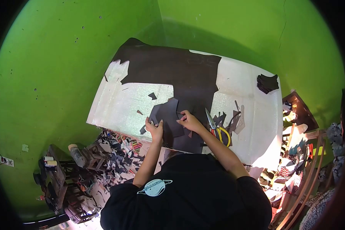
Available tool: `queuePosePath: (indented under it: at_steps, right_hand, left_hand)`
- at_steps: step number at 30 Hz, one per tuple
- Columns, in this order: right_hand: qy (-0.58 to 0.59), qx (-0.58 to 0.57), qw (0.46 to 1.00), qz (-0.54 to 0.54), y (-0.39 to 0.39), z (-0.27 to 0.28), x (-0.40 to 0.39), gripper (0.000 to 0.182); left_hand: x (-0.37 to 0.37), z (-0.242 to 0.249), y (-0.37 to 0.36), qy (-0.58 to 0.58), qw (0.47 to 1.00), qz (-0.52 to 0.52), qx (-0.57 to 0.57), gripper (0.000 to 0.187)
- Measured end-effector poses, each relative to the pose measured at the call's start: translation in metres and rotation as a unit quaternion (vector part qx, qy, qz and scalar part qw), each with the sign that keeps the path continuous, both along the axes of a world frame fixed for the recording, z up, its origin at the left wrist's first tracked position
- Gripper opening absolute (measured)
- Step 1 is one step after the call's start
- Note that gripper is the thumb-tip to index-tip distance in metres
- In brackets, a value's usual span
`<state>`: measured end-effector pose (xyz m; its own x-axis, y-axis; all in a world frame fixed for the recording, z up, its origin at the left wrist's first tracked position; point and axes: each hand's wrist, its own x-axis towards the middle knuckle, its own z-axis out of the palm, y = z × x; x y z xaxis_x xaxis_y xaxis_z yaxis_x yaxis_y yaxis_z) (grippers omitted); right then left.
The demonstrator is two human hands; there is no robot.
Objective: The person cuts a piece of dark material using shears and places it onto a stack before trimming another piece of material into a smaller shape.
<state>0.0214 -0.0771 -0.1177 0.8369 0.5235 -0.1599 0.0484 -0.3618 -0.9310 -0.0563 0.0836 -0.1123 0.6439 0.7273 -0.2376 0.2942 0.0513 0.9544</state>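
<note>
A dark cut piece of leather-like sheet (166,115) lies over the near part of a large dark brown sheet (165,65). My left hand (155,131) grips its lower left side, thumb and fingers at the edge. At the right edge of the piece, the fingers of my right hand (188,121) are pinched together; a thin dark sliver shows at their tips, too small to name. Scissors with yellow handles (223,136) lie just right of my right forearm, blades pointing away from me. Small dark scraps (152,96) are scattered around the piece.
All this rests on a white-topped table (253,111) against green walls. A stack of dark cut pieces (267,83) sits at its far right, and a pale pattern piece (240,124) near the scissors. Offcuts (122,153) cover the floor; a wooden rack (308,184) stands at right.
</note>
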Motion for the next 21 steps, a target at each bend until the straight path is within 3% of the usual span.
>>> queuePosePath:
  at_steps: [2, 3, 4, 5, 7, 10, 15, 18, 21]
  right_hand:
    - [0.013, 0.022, 1.0, 0.018, -0.001, -0.003, 0.0, 0.049]
    - [0.013, 0.022, 1.0, 0.017, -0.002, 0.003, 0.0, 0.049]
    - [0.088, 0.066, 0.994, 0.01, -0.005, 0.009, -0.001, 0.047]
    - [0.162, 0.109, 0.981, 0.002, -0.007, 0.015, -0.002, 0.045]
    - [0.149, 0.111, 0.983, -0.008, -0.017, 0.021, -0.003, 0.043]
    - [0.125, 0.124, 0.984, -0.034, -0.044, 0.032, -0.011, 0.038]
    - [0.033, 0.089, 0.989, -0.109, -0.107, 0.035, -0.038, 0.036]
    - [-0.03, 0.013, 0.988, -0.154, -0.134, 0.034, -0.057, 0.036]
    - [-0.074, -0.18, 0.967, -0.162, -0.145, 0.049, -0.075, 0.044]
  left_hand:
    - [0.001, 0.0, 0.0, 0.002, 1.0, -0.001, -0.011, 0.078]
    - [0.002, -0.002, -0.002, -0.026, 0.996, 0.013, -0.09, 0.069]
    - [0.003, -0.004, -0.004, -0.053, 0.984, 0.026, -0.168, 0.061]
    - [0.003, -0.005, -0.002, -0.052, 0.984, 0.024, -0.168, 0.061]
    - [0.005, 0.0, 0.001, -0.048, 0.924, -0.105, -0.366, 0.036]
    - [0.006, 0.006, -0.013, -0.038, 0.919, -0.131, -0.37, 0.023]
    - [0.008, 0.021, -0.039, -0.041, 0.901, -0.143, -0.407, 0.026]
    - [0.009, 0.025, -0.05, -0.049, 0.894, -0.156, -0.418, 0.029]
    - [0.01, 0.031, -0.057, -0.065, 0.893, -0.186, -0.405, 0.03]
